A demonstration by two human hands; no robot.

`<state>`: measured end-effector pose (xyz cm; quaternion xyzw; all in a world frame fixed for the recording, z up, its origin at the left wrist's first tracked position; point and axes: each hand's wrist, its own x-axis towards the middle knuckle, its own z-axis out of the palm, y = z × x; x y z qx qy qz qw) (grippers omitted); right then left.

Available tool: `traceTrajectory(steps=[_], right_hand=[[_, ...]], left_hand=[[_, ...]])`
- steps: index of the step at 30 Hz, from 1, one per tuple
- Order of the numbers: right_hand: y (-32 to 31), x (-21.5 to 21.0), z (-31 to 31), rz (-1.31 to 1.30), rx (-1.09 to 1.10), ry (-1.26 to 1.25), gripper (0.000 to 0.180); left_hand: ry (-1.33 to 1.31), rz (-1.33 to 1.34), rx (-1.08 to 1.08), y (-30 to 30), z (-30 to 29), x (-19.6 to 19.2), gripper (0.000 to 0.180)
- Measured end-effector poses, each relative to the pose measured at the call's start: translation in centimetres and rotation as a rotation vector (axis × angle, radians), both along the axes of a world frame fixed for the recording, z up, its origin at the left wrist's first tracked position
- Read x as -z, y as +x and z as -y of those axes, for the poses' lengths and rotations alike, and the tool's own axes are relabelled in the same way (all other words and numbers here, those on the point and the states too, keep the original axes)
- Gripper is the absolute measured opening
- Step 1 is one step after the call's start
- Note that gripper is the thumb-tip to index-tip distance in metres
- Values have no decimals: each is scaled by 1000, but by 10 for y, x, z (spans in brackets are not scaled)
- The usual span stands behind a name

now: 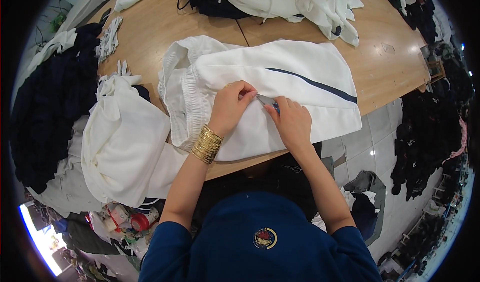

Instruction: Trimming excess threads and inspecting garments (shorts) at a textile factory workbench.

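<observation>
White pants with a gathered elastic waistband and a dark navy side stripe lie spread on the wooden table in front of me. My left hand, with gold bangles on its wrist, rests over the pants near the waistband. Its thumb and fingers pinch together at the cloth; what is between them is too small to make out. In my right hand is a small pair of thread snips with a bluish handle. Their blades point left, close to my left fingertips.
More white garments and dark cloth lie at the table's far side. A white garment hangs over the left edge, beside a dark navy pile. Black garments are at the right, beyond a tiled floor.
</observation>
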<state>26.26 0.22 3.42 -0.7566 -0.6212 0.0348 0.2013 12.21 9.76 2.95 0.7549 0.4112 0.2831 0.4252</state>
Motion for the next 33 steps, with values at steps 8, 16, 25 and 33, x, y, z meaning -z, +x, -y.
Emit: traceTrajectory(steps=[8,16,25,33], right_hand=[[14,0,5,-72,33,-12,29],[64,-28,41,-265,424,-91,30],[23,-35,27,-411,152,-67,25],[70,-11,37,-319,285,-24,35]], left_hand=[[76,-1,41,-11,27,-19,13],[-47,-24,-224,-94,24,-51,21],[-132,-10,-280,-105,-29,-8,24],[-616,334,-291,-104,-13,-30,16]])
